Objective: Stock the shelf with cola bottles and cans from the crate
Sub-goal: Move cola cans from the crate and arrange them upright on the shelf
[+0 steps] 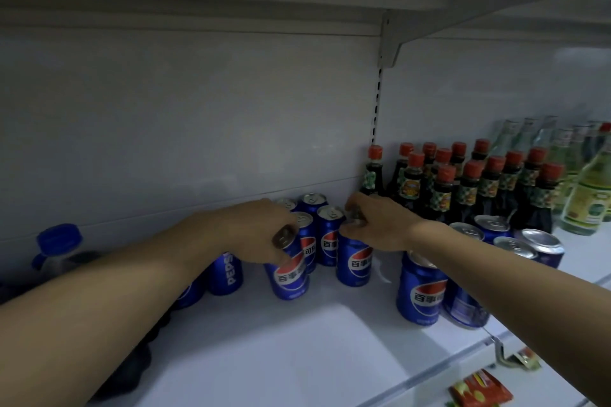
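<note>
Several blue cola cans stand on the white shelf [297,350]. My left hand [264,231] grips the top of one can [291,277], which leans slightly. My right hand [377,225] holds the top of another can [353,261] from above, just to the right. Behind them stand more cans [329,235] near the back wall. A further group of cans [421,291] stands under my right forearm. A cola bottle with a blue cap [59,241] is at the far left, partly hidden by my left arm. The crate is not in view.
Dark sauce bottles with red caps [469,182] fill the shelf to the right, with pale green bottles [585,195] beyond them. An upper shelf and its bracket [393,43] hang overhead. Snack packets [479,390] lie on a lower shelf at bottom right.
</note>
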